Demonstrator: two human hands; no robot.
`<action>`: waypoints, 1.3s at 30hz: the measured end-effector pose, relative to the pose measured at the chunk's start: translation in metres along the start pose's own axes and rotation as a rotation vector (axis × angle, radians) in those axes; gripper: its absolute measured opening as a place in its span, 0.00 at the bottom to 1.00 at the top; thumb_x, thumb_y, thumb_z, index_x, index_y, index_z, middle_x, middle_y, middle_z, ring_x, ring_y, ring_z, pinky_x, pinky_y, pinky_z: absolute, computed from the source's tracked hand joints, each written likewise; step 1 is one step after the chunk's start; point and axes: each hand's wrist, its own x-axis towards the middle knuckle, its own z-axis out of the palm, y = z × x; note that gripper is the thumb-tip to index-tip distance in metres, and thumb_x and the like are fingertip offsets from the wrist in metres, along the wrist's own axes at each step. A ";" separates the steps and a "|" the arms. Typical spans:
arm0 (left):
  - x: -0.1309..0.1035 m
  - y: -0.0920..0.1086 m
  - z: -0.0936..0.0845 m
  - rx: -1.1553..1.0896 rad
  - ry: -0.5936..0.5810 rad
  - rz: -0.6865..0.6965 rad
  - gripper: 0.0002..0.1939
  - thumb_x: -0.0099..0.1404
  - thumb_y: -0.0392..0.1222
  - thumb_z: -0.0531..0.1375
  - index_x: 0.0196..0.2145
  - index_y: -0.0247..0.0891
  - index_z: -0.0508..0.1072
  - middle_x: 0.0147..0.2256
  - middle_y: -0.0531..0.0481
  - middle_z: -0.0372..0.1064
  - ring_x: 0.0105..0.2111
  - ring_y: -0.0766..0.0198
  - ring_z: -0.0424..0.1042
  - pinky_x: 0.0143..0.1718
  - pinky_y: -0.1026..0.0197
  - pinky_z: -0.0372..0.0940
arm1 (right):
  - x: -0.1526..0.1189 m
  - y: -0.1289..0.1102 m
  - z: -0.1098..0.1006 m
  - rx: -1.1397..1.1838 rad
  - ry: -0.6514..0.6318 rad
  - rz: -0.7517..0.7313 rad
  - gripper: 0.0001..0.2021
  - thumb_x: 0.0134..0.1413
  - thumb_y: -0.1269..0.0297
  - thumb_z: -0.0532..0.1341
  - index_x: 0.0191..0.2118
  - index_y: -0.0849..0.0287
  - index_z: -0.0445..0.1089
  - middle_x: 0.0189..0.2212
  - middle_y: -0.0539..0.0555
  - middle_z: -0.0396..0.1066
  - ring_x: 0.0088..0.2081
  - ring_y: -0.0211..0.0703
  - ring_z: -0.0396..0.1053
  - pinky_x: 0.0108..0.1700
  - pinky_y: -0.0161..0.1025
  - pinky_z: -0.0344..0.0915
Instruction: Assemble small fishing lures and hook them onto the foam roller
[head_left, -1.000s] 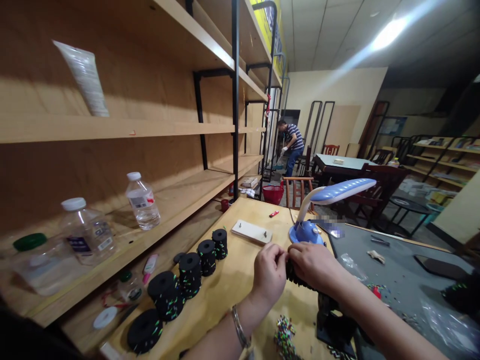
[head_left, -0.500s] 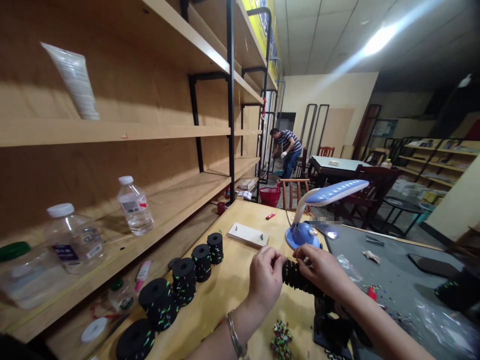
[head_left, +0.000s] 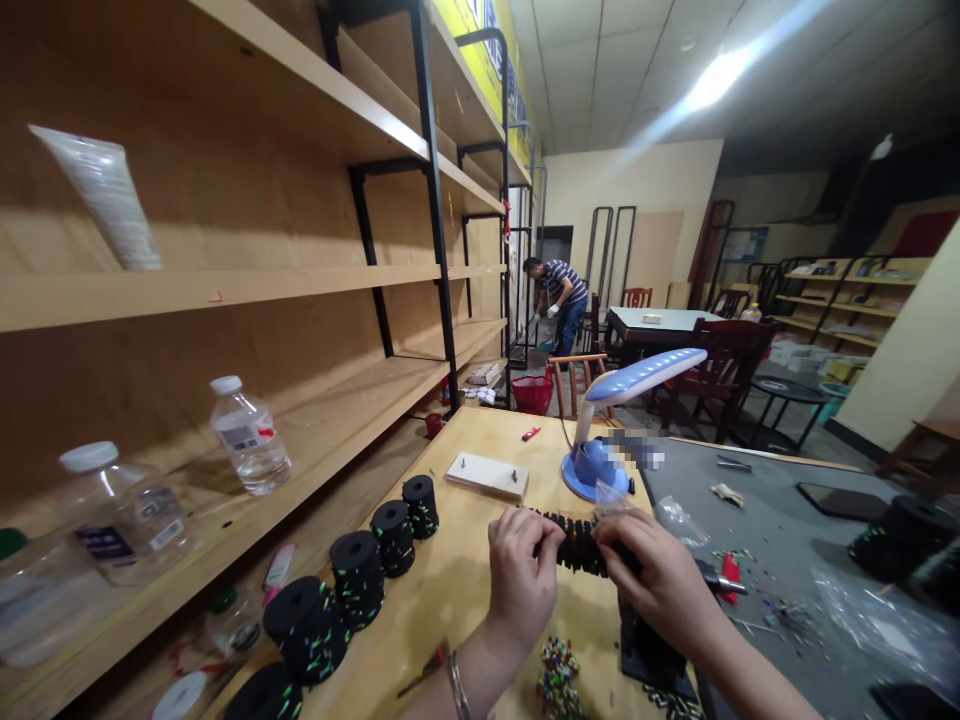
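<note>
A black ridged roll [head_left: 577, 542] lies crosswise between my hands, above the table's right part. My left hand [head_left: 523, 575] closes its fingers around the left end. At the other end my right hand [head_left: 651, 565] is closed, its thumb and fingertips pressed on the ridges. The right hand hides part of the roll and of the black stand [head_left: 646, 640] under it. Past that hand a metal-tipped rod [head_left: 726, 583] sticks out to the right. Below the roll lies a small heap of multicoloured bits [head_left: 561, 675].
Black cylinders with coloured flecks [head_left: 361, 578] stand in a row at the left. A white board with two pegs [head_left: 486, 476] and a blue lamp [head_left: 596, 468] are farther back. Shelving [head_left: 330, 390] with bottles runs along the left. A person [head_left: 561, 300] bends over in the background.
The view has shifted slightly. The roll now lies more level, and the metal-tipped rod shows beyond my right hand. Both hands stay on the roll.
</note>
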 end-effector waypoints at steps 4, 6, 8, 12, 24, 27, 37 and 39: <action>-0.004 -0.001 0.001 0.042 0.011 0.030 0.10 0.63 0.31 0.56 0.25 0.40 0.70 0.27 0.50 0.71 0.33 0.58 0.68 0.37 0.55 0.57 | -0.025 -0.002 -0.003 0.015 0.035 0.040 0.06 0.60 0.70 0.53 0.35 0.55 0.67 0.32 0.56 0.73 0.36 0.46 0.71 0.38 0.41 0.69; -0.006 -0.002 0.000 0.056 0.008 0.063 0.11 0.64 0.32 0.56 0.25 0.40 0.70 0.27 0.50 0.72 0.33 0.57 0.68 0.38 0.55 0.57 | -0.038 -0.004 -0.003 0.013 0.042 0.039 0.07 0.60 0.70 0.53 0.34 0.54 0.66 0.33 0.56 0.73 0.37 0.47 0.71 0.38 0.41 0.70; -0.007 -0.003 0.000 0.068 0.007 0.096 0.11 0.64 0.32 0.55 0.25 0.41 0.70 0.27 0.50 0.72 0.32 0.57 0.68 0.38 0.55 0.57 | -0.051 -0.007 -0.002 0.000 0.046 0.029 0.07 0.61 0.70 0.53 0.34 0.54 0.66 0.33 0.56 0.73 0.38 0.47 0.71 0.39 0.42 0.70; -0.009 -0.007 0.000 0.080 0.010 0.153 0.11 0.65 0.33 0.55 0.26 0.41 0.70 0.27 0.50 0.71 0.32 0.58 0.67 0.38 0.55 0.57 | -0.078 -0.011 0.006 -0.031 0.066 0.039 0.06 0.60 0.71 0.54 0.36 0.53 0.66 0.35 0.56 0.74 0.39 0.47 0.71 0.40 0.42 0.71; -0.003 -0.016 -0.005 0.098 -0.077 0.203 0.09 0.65 0.37 0.57 0.27 0.41 0.73 0.28 0.50 0.73 0.34 0.58 0.68 0.40 0.55 0.57 | -0.161 -0.030 0.053 -0.083 0.062 0.277 0.05 0.60 0.68 0.55 0.40 0.54 0.68 0.32 0.53 0.75 0.33 0.45 0.72 0.35 0.39 0.68; -0.003 -0.016 -0.005 0.079 -0.063 0.206 0.10 0.65 0.37 0.57 0.27 0.41 0.73 0.28 0.50 0.73 0.34 0.59 0.68 0.40 0.55 0.57 | -0.165 -0.031 0.070 -0.098 -0.012 0.330 0.07 0.61 0.68 0.53 0.35 0.54 0.68 0.29 0.53 0.74 0.32 0.45 0.71 0.35 0.39 0.66; -0.002 -0.014 -0.005 0.058 -0.032 0.222 0.08 0.65 0.36 0.58 0.28 0.39 0.74 0.28 0.49 0.72 0.34 0.58 0.67 0.39 0.54 0.57 | -0.129 -0.010 0.101 -0.196 -0.333 0.598 0.08 0.57 0.72 0.57 0.35 0.58 0.74 0.34 0.55 0.76 0.38 0.46 0.73 0.38 0.34 0.61; -0.002 -0.013 -0.005 0.057 -0.026 0.223 0.09 0.65 0.36 0.58 0.27 0.39 0.74 0.28 0.49 0.72 0.34 0.58 0.67 0.39 0.54 0.58 | -0.120 -0.008 0.104 -0.228 -0.386 0.625 0.09 0.58 0.72 0.56 0.38 0.58 0.73 0.36 0.56 0.76 0.40 0.45 0.72 0.38 0.33 0.60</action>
